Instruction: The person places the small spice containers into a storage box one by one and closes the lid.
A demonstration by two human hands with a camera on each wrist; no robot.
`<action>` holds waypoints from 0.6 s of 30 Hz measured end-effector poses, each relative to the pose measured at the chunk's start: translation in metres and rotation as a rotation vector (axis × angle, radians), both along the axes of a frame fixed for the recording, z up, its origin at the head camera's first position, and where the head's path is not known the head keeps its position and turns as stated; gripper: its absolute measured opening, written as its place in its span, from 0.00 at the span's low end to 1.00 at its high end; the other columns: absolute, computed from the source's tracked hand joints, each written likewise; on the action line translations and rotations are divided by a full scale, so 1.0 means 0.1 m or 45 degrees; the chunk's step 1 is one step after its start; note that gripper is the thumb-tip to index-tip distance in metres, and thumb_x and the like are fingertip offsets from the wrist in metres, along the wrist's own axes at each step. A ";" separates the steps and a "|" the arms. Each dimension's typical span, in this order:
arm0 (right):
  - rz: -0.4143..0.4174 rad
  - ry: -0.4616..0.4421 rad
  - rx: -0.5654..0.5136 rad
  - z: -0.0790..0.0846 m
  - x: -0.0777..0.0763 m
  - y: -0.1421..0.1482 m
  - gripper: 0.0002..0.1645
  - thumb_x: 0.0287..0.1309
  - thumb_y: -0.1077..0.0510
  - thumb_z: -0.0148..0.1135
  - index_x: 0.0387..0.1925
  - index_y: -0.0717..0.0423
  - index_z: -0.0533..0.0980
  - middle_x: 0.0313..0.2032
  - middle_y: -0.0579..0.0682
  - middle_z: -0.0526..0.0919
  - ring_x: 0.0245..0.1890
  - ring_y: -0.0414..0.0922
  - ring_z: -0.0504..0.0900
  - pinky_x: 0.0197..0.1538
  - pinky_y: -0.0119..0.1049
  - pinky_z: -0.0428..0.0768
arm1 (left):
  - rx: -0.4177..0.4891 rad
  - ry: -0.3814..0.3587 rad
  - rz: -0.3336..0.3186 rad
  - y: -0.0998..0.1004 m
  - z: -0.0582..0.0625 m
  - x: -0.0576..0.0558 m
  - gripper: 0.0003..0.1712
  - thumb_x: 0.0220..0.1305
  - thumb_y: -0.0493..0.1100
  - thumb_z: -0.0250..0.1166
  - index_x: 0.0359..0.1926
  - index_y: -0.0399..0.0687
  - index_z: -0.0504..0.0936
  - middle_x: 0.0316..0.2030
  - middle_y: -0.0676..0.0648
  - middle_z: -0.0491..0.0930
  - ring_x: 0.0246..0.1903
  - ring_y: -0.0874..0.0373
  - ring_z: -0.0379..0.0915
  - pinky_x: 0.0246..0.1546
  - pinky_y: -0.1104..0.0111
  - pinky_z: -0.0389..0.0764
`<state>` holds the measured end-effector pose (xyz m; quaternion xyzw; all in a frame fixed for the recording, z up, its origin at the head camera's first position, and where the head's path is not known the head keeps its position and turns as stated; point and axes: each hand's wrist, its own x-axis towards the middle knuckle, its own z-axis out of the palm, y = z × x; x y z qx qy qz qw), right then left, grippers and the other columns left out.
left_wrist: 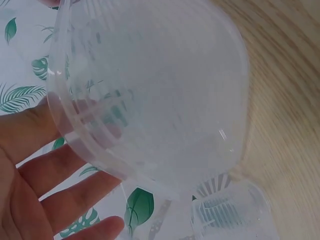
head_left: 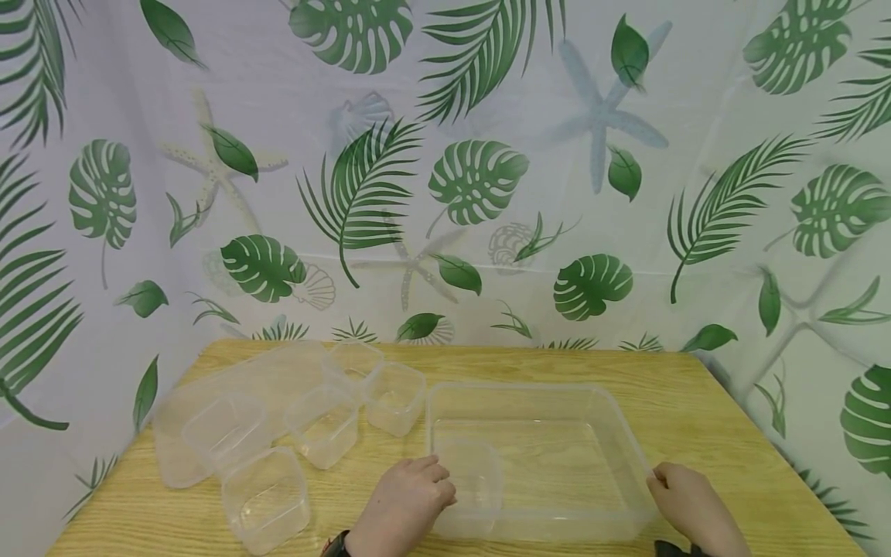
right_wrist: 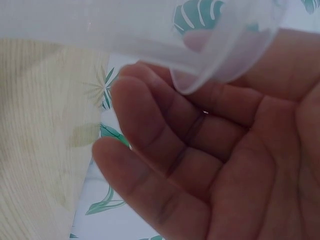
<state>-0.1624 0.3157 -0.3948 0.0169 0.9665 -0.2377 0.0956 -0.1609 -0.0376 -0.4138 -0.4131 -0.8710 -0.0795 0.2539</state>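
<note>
"What's around you?"

"Small boxes (head_left: 266, 503) to the left of my tub (head_left: 557, 527), a flat lid (head_left: 278, 367) under some; worktop (head_left: 731, 456) below, leafy cloth (head_left: 529, 294) behind."

"And the tub?"

"Clear, rectangular, right before me. A corner box (head_left: 479, 487) shows at its near left."

"Your hands?"

"My right hand (head_left: 685, 495) pinches the tub's right side. My left hand (head_left: 407, 499) pinches a clear rim (left_wrist: 75, 127); tub's or corner box's, I can't tell."

The left wrist view's edges cut off the left hand (left_wrist: 35, 207) and a clear container (left_wrist: 235, 215).
</note>
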 end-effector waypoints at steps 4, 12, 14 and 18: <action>-0.013 -0.018 -0.015 -0.01 0.01 0.00 0.12 0.60 0.64 0.42 0.25 0.65 0.70 0.16 0.49 0.63 0.17 0.43 0.62 0.23 0.35 0.62 | -0.019 -0.004 -0.009 -0.02 -0.01 -0.01 0.08 0.48 0.51 0.66 0.19 0.54 0.82 0.25 0.57 0.78 0.38 0.59 0.76 0.37 0.69 0.76; -0.029 -0.034 -0.050 -0.01 0.02 -0.01 0.14 0.61 0.64 0.42 0.21 0.61 0.67 0.14 0.48 0.61 0.16 0.42 0.60 0.22 0.34 0.61 | -0.039 -0.034 -0.026 -0.02 -0.01 0.03 0.12 0.49 0.54 0.66 0.19 0.54 0.79 0.28 0.56 0.77 0.36 0.61 0.74 0.35 0.64 0.76; -0.026 -0.037 -0.052 0.00 0.01 -0.01 0.13 0.61 0.64 0.42 0.22 0.63 0.69 0.15 0.48 0.62 0.16 0.42 0.61 0.23 0.35 0.61 | -0.070 -0.025 -0.024 -0.01 -0.01 0.05 0.11 0.49 0.53 0.66 0.20 0.54 0.80 0.28 0.56 0.77 0.34 0.62 0.74 0.35 0.64 0.76; -0.015 -0.041 -0.040 0.03 0.00 0.00 0.14 0.61 0.64 0.42 0.30 0.70 0.71 0.19 0.49 0.69 0.19 0.43 0.64 0.24 0.36 0.64 | -0.142 0.015 -0.031 0.05 0.00 0.08 0.11 0.49 0.54 0.66 0.26 0.54 0.81 0.29 0.57 0.77 0.31 0.64 0.73 0.34 0.66 0.75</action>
